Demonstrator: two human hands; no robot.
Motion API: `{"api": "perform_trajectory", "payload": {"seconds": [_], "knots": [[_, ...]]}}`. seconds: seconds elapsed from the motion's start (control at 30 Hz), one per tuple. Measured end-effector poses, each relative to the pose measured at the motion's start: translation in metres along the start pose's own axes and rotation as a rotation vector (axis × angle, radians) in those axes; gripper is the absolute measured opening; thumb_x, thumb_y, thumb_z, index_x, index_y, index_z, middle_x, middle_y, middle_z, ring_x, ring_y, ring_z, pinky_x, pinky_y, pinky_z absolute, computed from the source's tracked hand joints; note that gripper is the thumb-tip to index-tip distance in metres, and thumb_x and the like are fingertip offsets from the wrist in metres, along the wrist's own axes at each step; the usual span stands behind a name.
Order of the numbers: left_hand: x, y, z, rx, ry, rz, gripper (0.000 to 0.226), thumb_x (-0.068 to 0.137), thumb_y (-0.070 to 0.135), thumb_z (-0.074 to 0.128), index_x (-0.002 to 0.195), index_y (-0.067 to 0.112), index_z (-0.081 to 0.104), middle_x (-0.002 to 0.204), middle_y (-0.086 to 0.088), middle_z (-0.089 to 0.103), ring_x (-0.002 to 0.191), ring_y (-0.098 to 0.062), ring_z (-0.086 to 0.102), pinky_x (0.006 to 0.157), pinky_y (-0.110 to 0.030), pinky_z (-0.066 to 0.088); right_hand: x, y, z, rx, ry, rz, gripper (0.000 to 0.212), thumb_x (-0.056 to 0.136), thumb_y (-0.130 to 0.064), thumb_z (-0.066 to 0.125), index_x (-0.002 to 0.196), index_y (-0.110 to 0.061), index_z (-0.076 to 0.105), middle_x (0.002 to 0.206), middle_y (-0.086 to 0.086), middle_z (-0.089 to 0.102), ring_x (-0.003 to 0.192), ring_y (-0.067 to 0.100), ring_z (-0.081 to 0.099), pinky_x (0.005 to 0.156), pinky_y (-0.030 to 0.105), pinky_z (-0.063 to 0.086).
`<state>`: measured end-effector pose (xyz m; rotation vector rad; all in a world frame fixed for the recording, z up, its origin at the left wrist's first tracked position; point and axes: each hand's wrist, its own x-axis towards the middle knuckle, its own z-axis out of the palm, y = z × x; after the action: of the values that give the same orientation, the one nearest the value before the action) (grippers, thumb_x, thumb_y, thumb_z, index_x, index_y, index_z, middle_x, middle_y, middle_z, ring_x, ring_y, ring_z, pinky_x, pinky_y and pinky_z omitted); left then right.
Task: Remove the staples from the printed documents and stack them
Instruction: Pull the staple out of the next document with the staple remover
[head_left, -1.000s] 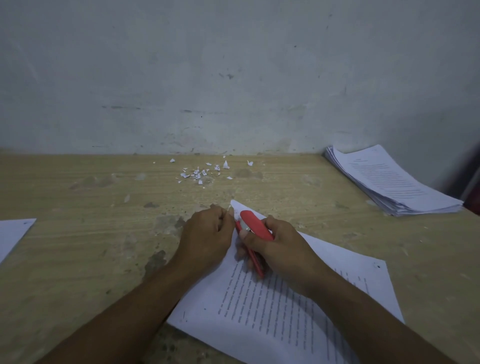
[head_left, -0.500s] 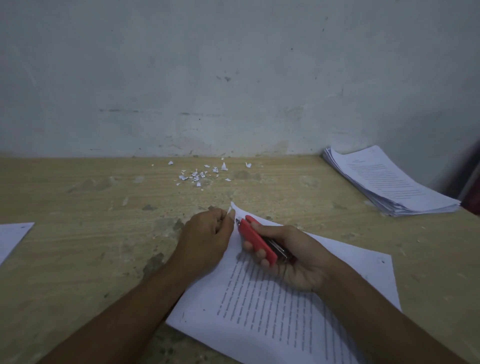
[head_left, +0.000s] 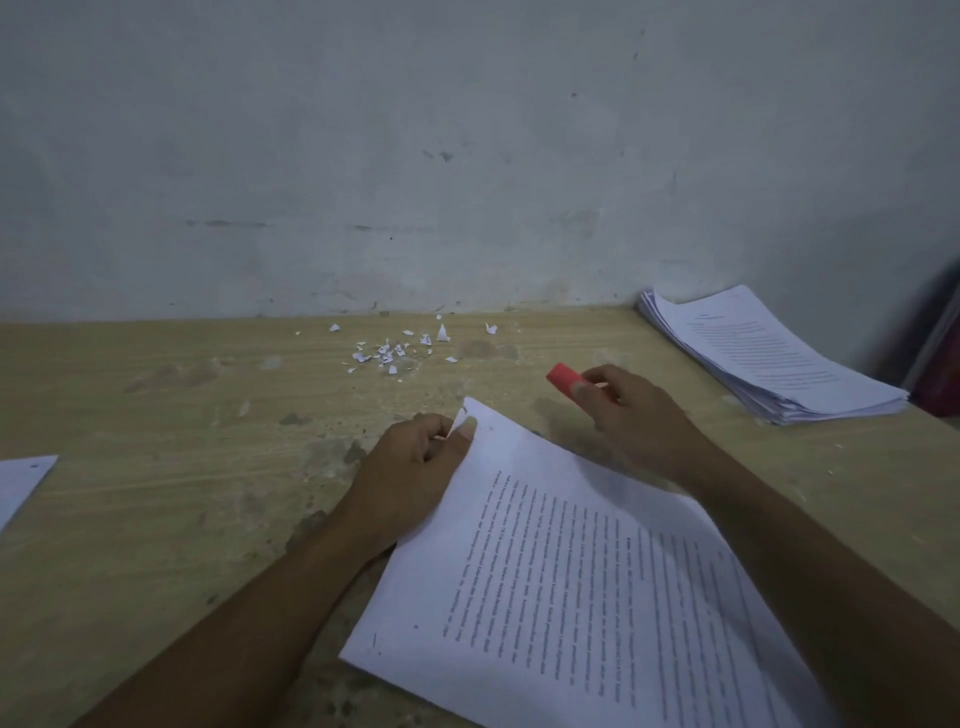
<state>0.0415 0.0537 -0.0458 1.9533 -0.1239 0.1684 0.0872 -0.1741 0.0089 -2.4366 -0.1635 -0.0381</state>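
A printed document (head_left: 571, 571) lies slanted on the wooden table in front of me. My left hand (head_left: 415, 467) pinches its top left corner between thumb and fingers. My right hand (head_left: 634, 415) hovers above the table beyond the document, gripping a red staple remover (head_left: 563, 378) whose end points left. A stack of printed documents (head_left: 774, 364) rests at the far right of the table by the wall.
Several torn paper scraps (head_left: 395, 351) lie scattered near the wall. The corner of another white sheet (head_left: 21, 483) shows at the left edge. The grey wall (head_left: 467, 156) closes off the table's far side. A dark red object (head_left: 940, 384) stands past the right-hand stack.
My right hand has lifted the red staple remover off the document's corner and moved it up and to the right. My left hand stays pinching the corner.
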Motion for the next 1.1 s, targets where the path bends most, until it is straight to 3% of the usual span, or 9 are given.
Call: {"api": "perform_trajectory", "payload": {"seconds": [0.17,0.33,0.43,0.53,0.57,0.67,0.73,0.9,1.1], "knots": [[0.000,-0.002,-0.002,0.032,0.001,0.030,0.042,0.100,0.037,0.050,0.079,0.001,0.057,0.072,-0.022,0.061,0.064,-0.038,0.058,0.063,-0.039,0.044,0.024,0.028,0.022,-0.381,0.072,-0.032,0.044,0.098,-0.045,0.049,0.132,-0.016,0.050,0.123,0.008,0.061,0.105,0.026,0.056,0.089,0.041,0.047],[0.002,-0.004,-0.002,0.015,-0.021,0.004,0.040,0.100,0.038,0.049,0.087,0.005,0.066,0.083,-0.018,0.071,0.080,-0.034,0.069,0.079,-0.050,0.053,0.028,0.034,0.032,-0.412,0.171,-0.068,0.045,0.093,-0.046,0.057,0.130,-0.020,0.054,0.123,0.004,0.063,0.113,0.026,0.052,0.096,0.041,0.041],[0.001,-0.002,-0.002,-0.009,-0.016,-0.003,0.043,0.100,0.041,0.049,0.088,0.003,0.065,0.085,-0.022,0.070,0.081,-0.039,0.067,0.081,-0.054,0.051,0.028,0.026,0.033,-0.455,0.287,-0.084,0.041,0.092,-0.046,0.058,0.126,-0.023,0.059,0.131,0.000,0.058,0.123,0.024,0.046,0.102,0.040,0.027],[0.000,-0.002,-0.003,-0.005,-0.008,-0.014,0.046,0.099,0.044,0.048,0.089,0.002,0.064,0.085,-0.025,0.068,0.080,-0.042,0.065,0.078,-0.056,0.051,0.014,0.003,0.035,-0.201,0.425,-0.338,0.020,0.090,-0.031,0.064,0.107,-0.022,0.069,0.113,-0.003,0.066,0.107,0.015,0.055,0.092,0.030,0.031],[0.000,0.000,-0.003,-0.010,-0.012,-0.018,0.047,0.098,0.046,0.048,0.090,0.002,0.064,0.086,-0.025,0.069,0.079,-0.043,0.066,0.077,-0.056,0.051,0.007,-0.007,0.036,-0.106,0.386,-0.447,0.016,0.089,-0.024,0.066,0.103,-0.019,0.071,0.103,-0.002,0.069,0.096,0.009,0.058,0.088,0.023,0.039],[0.001,0.002,-0.002,-0.027,-0.012,-0.031,0.045,0.098,0.047,0.049,0.094,0.005,0.067,0.087,-0.020,0.071,0.081,-0.038,0.068,0.078,-0.056,0.054,-0.012,-0.027,0.045,-0.018,0.210,-0.668,0.010,0.086,-0.014,0.073,0.095,-0.013,0.074,0.084,-0.004,0.071,0.077,0.001,0.059,0.070,0.002,0.038],[0.001,0.002,-0.001,-0.031,0.005,-0.024,0.037,0.100,0.038,0.050,0.091,0.006,0.067,0.085,-0.017,0.072,0.080,-0.035,0.068,0.076,-0.052,0.053,-0.016,-0.030,0.053,-0.022,0.150,-0.719,0.009,0.085,-0.018,0.075,0.093,-0.014,0.075,0.081,-0.005,0.071,0.073,0.002,0.060,0.069,0.004,0.040],[0.002,-0.002,-0.002,-0.020,0.013,0.000,0.031,0.101,0.028,0.049,0.080,0.013,0.067,0.080,-0.009,0.071,0.072,-0.022,0.066,0.071,-0.040,0.052,-0.016,-0.026,0.067,-0.003,0.140,-0.748,0.013,0.085,-0.024,0.073,0.093,-0.014,0.074,0.079,-0.001,0.069,0.071,0.011,0.062,0.066,0.031,0.053],[0.002,-0.002,-0.001,-0.021,-0.002,0.015,0.030,0.102,0.026,0.048,0.081,0.016,0.067,0.080,-0.005,0.071,0.072,-0.016,0.068,0.070,-0.036,0.052,-0.016,-0.024,0.076,0.042,0.201,-0.679,0.008,0.087,-0.022,0.070,0.090,-0.015,0.073,0.077,-0.003,0.067,0.070,0.008,0.059,0.066,0.023,0.049]]}}
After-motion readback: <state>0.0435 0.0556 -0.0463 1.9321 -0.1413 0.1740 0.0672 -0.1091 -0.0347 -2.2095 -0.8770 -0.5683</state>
